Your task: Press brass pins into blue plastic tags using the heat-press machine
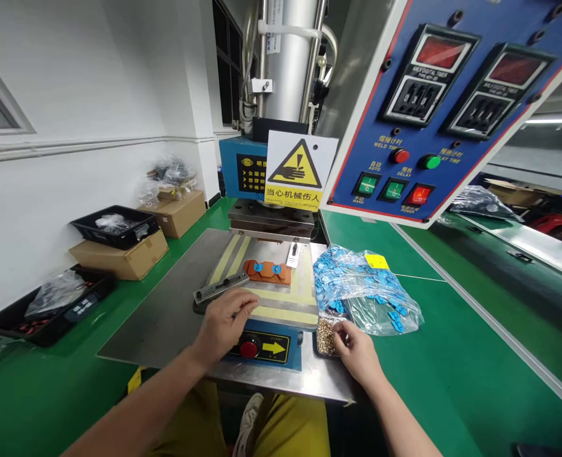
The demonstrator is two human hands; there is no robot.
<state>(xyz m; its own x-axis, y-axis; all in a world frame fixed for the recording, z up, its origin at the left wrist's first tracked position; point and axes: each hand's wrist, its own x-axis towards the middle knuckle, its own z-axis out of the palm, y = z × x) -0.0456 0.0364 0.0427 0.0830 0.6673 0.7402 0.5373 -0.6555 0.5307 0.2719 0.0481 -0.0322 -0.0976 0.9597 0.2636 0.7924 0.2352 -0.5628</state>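
Both forearms bare, reaching forward from the lower edge of view, converging slightly. Left hand (222, 325) palm down, back of hand up, wrist straight, fingers curled loosely, fingertips pointing forward and right; it rests flat rather than gripping. Right hand (354, 348) lower and nearer the body, palm down, wrist bent a little inward, fingers bunched with tips angled left in a pinching pose. Whether anything sits between those fingertips cannot be told. Hands well apart.
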